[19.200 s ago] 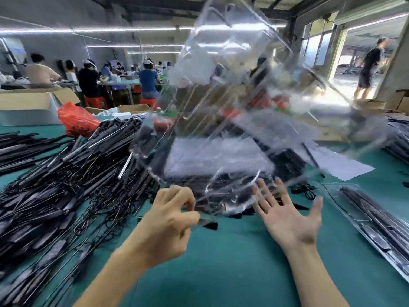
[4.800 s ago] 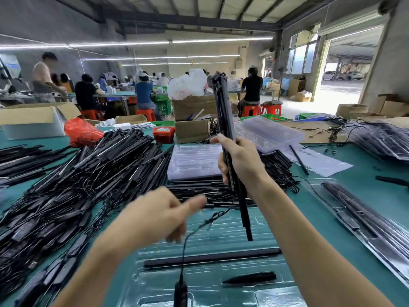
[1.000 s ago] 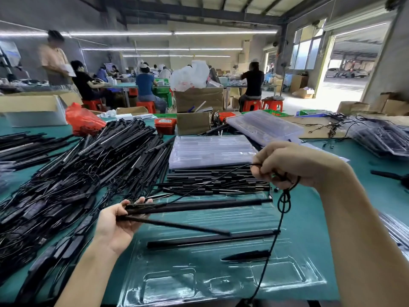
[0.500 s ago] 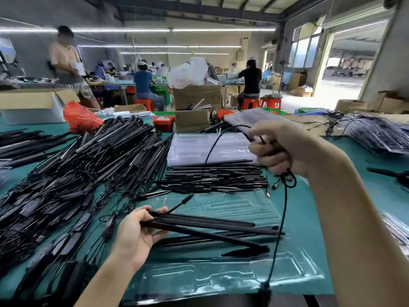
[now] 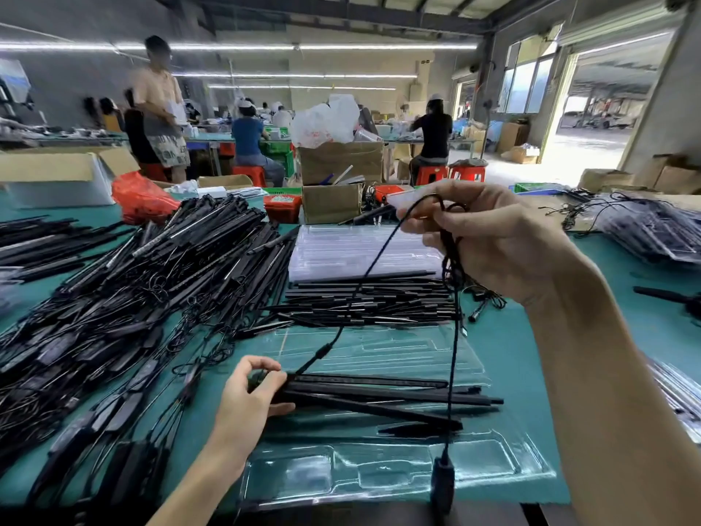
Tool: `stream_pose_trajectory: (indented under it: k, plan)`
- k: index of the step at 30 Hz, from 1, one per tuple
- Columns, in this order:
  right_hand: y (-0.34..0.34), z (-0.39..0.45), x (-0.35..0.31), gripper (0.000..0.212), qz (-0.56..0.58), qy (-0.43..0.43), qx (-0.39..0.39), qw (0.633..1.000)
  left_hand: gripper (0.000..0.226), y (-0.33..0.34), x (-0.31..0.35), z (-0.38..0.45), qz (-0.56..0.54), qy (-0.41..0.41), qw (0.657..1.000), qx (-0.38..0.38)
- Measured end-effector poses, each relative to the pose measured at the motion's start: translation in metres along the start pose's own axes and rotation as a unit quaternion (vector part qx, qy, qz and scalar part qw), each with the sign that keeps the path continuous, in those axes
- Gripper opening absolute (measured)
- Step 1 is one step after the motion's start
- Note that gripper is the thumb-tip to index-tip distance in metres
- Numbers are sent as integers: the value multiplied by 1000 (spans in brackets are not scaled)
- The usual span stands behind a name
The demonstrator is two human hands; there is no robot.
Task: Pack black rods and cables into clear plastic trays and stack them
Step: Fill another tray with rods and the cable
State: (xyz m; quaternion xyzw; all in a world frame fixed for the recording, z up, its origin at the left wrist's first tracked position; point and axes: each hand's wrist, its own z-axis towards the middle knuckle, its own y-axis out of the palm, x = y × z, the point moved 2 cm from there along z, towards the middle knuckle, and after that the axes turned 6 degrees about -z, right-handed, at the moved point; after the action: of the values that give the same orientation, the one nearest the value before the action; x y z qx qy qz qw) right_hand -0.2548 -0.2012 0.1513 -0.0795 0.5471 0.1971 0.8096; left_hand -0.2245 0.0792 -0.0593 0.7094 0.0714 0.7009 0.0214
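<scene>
You are in the middle of filling one clear tray point(image 5: 398, 476), which lies on the green worktop point(image 5: 531, 358) right in front of you. Your left hand point(image 5: 246, 404) grips the near ends of a small bundle of black rods point(image 5: 379, 396), fingers curled round them, and the bundle rests across the middle of the tray; whether each rod sits in its groove cannot be told. Your right hand point(image 5: 489, 241) is raised above the tray with its fingers closed on a bunch of black cable point(image 5: 449, 336), whose free end hangs down to a plug point(image 5: 442, 484) over the tray's near edge.

So this tray looks partly packed: rods in, cable not yet laid. Much remains, judging by the big heap of loose rods point(image 5: 132, 298) to your left and the smaller row point(image 5: 371, 301) beyond the tray. A stack of empty trays point(image 5: 360, 252) waits behind that, and filled trays point(image 5: 652, 229) lie far right.
</scene>
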Motion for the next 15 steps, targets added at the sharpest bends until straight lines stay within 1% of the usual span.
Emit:
stream_pose_trajectory:
  k: [2, 3, 5, 7, 10, 12, 13, 15]
  plan:
    - [1, -2, 3, 15, -7, 30, -9, 999, 9, 0, 2, 4, 4, 16, 1000, 10]
    - [1, -3, 4, 13, -39, 54, -3, 998, 11, 0, 4, 5, 15, 27, 999, 20]
    - [0, -4, 8, 20, -107, 90, 16, 990, 15, -1, 6, 6, 58, 58, 996, 37]
    - [-2, -1, 11, 27, -130, 101, 35, 986, 18, -3, 7, 7, 123, 104, 987, 30]
    - [-5, 6, 12, 31, -118, 96, 78, 985, 15, -3, 12, 5, 233, 170, 957, 14]
    - [-8, 9, 15, 55, -94, 101, 89, 986, 16, -3, 16, 3, 290, 202, 936, 5]
    - [-10, 9, 17, 62, -82, 101, 90, 987, 17, -3, 17, 2, 305, 210, 929, -5]
    - [-14, 7, 22, 59, -67, 98, 85, 989, 19, -4, 18, 1, 342, 230, 911, -20]
